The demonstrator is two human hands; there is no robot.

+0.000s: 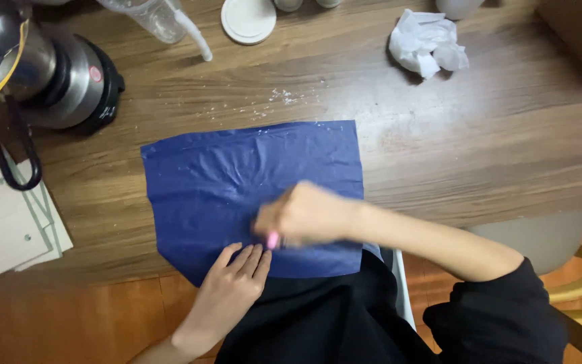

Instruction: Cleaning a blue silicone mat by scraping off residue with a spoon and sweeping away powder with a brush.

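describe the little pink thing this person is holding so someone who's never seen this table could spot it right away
Start at the dark blue sheet spread over the wooden table. At its near edge, the right hand grips a small pink object beside the left hand. It is the only pink item; its exact kind is blurred.

I read the table (479, 155) as wood or wood-look laminate, visible grain, low satin sheen with a paler glare patch near centre. Blue sheet (250, 175): thin paper or film, I cannot tell which; matt, finely creased, dusted with white specks. Right hand (304, 216) holds a small pink item (273, 240), blurred, looks like smooth plastic. Left hand (234, 286) lies flat on the sheet. Kettle-like vessel (48, 74): polished metal, glossy, with black plastic parts. Crumpled white wad (428, 42): soft tissue paper, matt. Round white lid (248, 19): smooth plastic. Pale boards (8, 226): matt, flat. Sleeve (500, 317): black cloth, matt.
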